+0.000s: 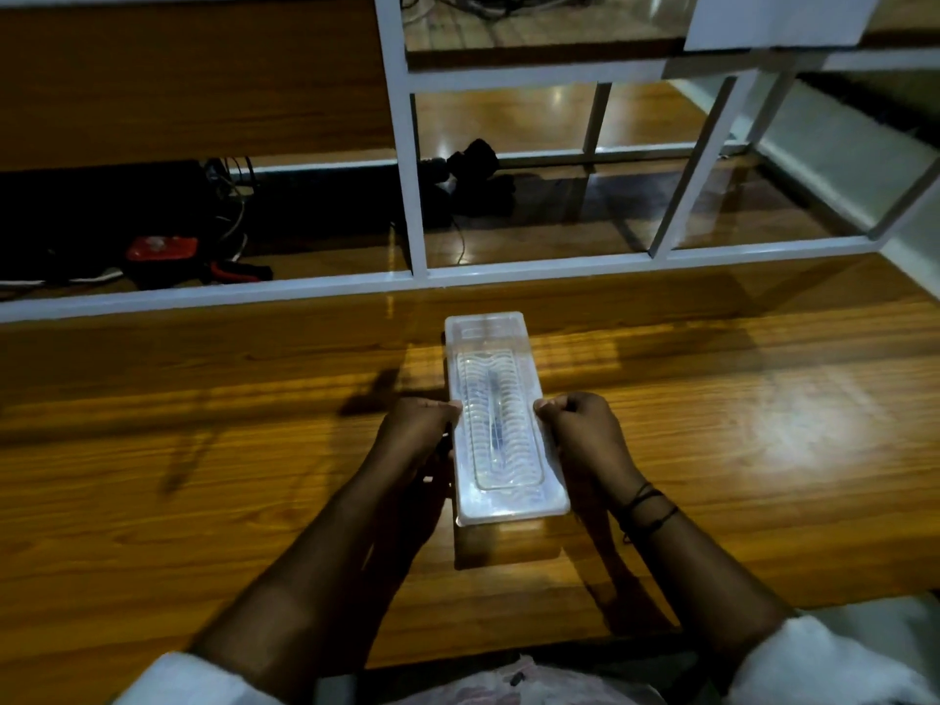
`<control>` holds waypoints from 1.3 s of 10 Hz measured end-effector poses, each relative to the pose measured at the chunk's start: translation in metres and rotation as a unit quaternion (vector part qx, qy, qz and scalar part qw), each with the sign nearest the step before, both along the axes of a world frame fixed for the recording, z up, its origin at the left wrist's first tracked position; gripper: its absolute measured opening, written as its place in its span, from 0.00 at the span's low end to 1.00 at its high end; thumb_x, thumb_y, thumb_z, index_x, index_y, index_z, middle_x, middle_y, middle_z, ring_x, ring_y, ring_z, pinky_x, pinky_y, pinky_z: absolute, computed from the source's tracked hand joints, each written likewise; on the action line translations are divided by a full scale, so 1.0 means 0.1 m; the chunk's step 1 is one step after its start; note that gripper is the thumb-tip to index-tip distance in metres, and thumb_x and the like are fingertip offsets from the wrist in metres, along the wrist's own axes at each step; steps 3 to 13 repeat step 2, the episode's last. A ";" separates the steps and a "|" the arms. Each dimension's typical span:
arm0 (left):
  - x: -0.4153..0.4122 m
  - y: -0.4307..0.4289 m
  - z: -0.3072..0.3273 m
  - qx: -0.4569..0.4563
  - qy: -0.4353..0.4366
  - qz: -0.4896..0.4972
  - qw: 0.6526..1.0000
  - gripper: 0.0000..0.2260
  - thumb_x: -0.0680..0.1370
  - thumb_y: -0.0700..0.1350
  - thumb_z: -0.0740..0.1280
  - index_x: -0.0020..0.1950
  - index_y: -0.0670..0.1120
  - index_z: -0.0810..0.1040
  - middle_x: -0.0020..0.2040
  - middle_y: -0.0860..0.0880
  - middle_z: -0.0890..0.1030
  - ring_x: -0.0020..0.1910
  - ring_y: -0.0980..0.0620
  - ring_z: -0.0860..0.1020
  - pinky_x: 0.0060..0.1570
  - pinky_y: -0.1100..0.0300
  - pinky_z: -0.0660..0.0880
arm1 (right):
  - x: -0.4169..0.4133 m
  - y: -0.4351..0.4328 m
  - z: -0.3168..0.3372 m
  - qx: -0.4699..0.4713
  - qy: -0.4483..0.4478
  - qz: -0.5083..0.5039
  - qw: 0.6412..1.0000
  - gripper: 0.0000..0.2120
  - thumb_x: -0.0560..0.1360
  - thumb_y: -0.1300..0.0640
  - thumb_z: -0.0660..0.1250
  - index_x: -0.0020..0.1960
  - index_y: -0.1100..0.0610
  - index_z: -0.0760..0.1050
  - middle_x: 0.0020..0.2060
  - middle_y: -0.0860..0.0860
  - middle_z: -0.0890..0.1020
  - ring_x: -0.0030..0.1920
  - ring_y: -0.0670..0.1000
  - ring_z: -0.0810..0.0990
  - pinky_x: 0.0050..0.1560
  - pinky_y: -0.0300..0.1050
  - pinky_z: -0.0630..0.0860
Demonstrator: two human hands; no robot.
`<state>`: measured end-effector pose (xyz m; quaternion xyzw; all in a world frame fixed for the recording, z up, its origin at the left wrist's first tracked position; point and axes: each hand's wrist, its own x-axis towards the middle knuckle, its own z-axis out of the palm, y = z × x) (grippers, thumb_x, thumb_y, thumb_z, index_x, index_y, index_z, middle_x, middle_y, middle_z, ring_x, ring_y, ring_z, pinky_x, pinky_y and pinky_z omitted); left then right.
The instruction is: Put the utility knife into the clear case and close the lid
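While both hands, left hand [418,434] and right hand [585,436], pinch the clear case [508,496] sides | utility knife [494,404] inside | step: closing lid [501,424] | next: likely press evenly on tabletop [763,450].

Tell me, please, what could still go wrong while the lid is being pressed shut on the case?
Both hands, left hand and right hand, pinch only the near half of the clear case, so the far end may stay unlatched. The utility knife inside could shift and block the lid.
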<state>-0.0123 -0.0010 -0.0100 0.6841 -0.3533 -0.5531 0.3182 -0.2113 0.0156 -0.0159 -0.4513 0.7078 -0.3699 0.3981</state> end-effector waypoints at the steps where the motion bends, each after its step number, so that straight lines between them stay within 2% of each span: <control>1: 0.00 -0.06 0.06 0.000 -0.023 -0.026 0.999 0.08 0.82 0.43 0.70 0.47 0.42 0.85 0.40 0.43 0.87 0.37 0.44 0.86 0.36 0.54 0.82 | -0.01 -0.01 0.03 -0.011 0.006 0.010 1.000 0.11 0.78 0.52 0.71 0.38 0.56 0.78 0.31 0.49 0.80 0.33 0.49 0.79 0.34 0.39 0.72; 2: 0.00 -0.10 0.32 -0.042 -0.135 -0.062 0.988 0.10 0.83 0.51 0.70 0.48 0.45 0.82 0.41 0.44 0.86 0.36 0.49 0.83 0.32 0.58 0.81 | 0.01 -0.02 0.18 -0.060 0.073 0.024 0.995 0.06 0.78 0.54 0.71 0.52 0.56 0.80 0.43 0.48 0.83 0.43 0.51 0.82 0.39 0.44 0.77; 13: 0.00 -0.10 0.32 -0.042 -0.135 -0.062 0.988 0.10 0.83 0.51 0.70 0.48 0.45 0.82 0.41 0.44 0.86 0.36 0.49 0.83 0.32 0.58 0.81 | 0.01 -0.02 0.18 -0.060 0.073 0.024 0.995 0.06 0.78 0.54 0.71 0.52 0.56 0.80 0.43 0.48 0.83 0.43 0.51 0.82 0.39 0.44 0.77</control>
